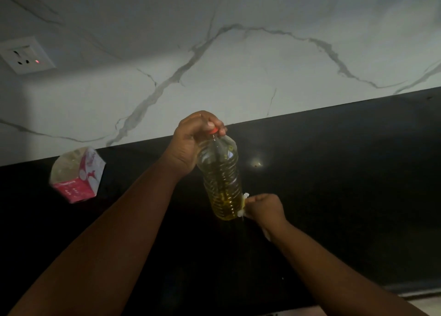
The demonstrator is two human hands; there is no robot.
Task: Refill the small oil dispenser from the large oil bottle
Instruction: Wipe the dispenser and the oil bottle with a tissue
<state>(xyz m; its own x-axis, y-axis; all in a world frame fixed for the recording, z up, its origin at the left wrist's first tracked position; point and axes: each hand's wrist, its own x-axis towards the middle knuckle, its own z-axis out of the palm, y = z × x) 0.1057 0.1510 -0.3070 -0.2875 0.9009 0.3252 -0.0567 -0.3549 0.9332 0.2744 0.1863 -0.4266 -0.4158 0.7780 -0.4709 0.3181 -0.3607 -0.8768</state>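
Observation:
A clear plastic oil bottle (222, 179) with yellow oil and an orange cap (213, 130) stands upright on the black counter (334, 172). My left hand (191, 144) grips it around the cap and neck. Low on the bottle's right side, my right hand (265, 208) is closed on a crumpled white tissue (244, 203) and presses it against the bottle's wall. No small oil dispenser is in view.
A pink and white tissue pack (77, 175) lies on the counter at the left, near the marble wall (214, 65). A wall socket (25, 54) with a red light sits at the upper left. The counter's front edge runs along the lower right.

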